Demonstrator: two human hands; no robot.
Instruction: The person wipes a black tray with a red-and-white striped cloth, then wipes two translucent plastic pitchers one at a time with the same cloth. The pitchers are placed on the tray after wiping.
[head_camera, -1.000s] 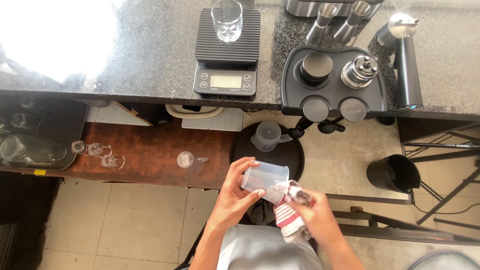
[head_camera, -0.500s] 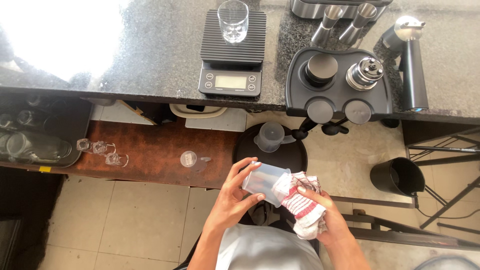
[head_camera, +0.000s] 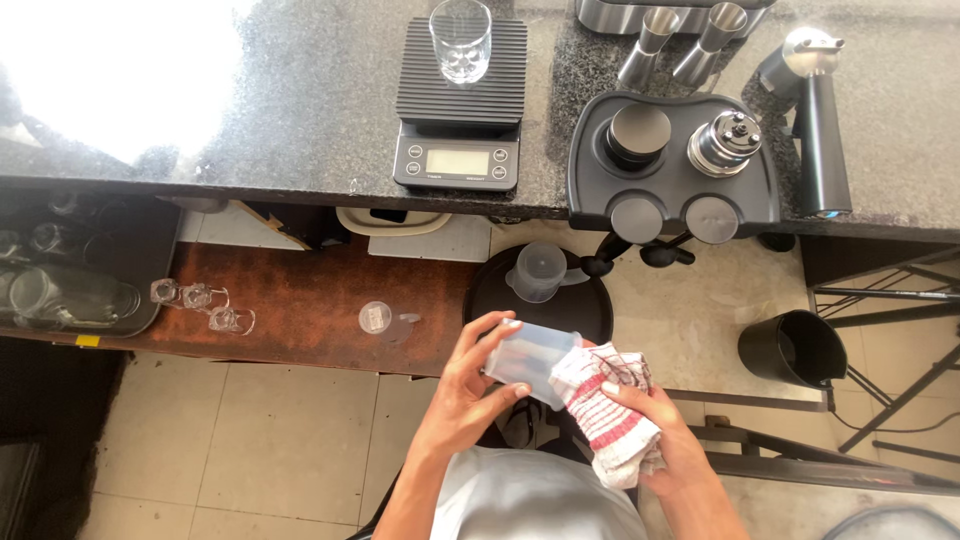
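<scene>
- While the left hand (head_camera: 470, 385) curls its fingers around a clear plastic cup (head_camera: 530, 358), thumb on the near side and fingertips over the far side, the cup lies tilted on its side in front of the person's body, low in the middle of the view.
- The right hand (head_camera: 665, 430) is closed on a white cloth with red stripes (head_camera: 612, 405), bunched up and pressed against the right end of the cup; whether the cloth goes inside the cup cannot be told.
- Both hands are close together, with the cup and cloth touching between them.
- Beyond the hands, on a lower shelf, a round black tray (head_camera: 590, 305) carries a small clear measuring jug (head_camera: 538, 270).
- Left of that tray, on the brown shelf (head_camera: 300, 300), stand a small clear cup (head_camera: 374, 317) and a few little glass pieces (head_camera: 200, 300).
- At the far left sits a dark tray of glasses (head_camera: 70, 290).
- On the dark stone counter (head_camera: 300, 100) farther away, a black scale (head_camera: 460, 110) bears an upright drinking glass (head_camera: 460, 40).
- To the right of the scale a black holder tray (head_camera: 590, 190) carries round black and metal coffee tools.
- A black bin (head_camera: 792, 348) stands on the floor to the right.
</scene>
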